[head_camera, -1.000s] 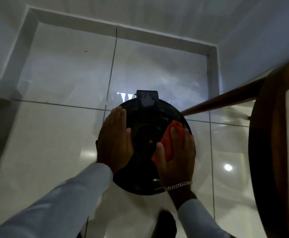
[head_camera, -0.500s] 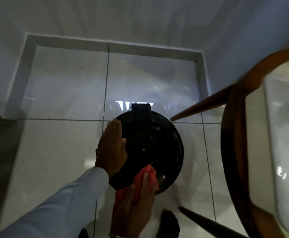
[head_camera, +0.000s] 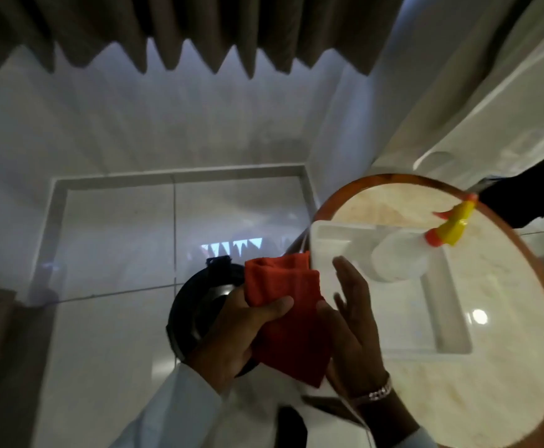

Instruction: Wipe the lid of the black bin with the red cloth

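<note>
Your red cloth [head_camera: 291, 313] is lifted off the bin, bunched and folded between your two hands. Its top edge stands up above your left thumb, and a lower corner hangs down between your wrists. The black bin [head_camera: 196, 313] stands on the pale tiled floor below and to the left of the cloth. Its round, glossy lid [head_camera: 204, 299] is closed, and half of it is hidden.

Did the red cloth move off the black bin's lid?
Yes. The red cloth has come up off the black bin's lid and now sits between the left hand and right hand, toward the round table.
</note>
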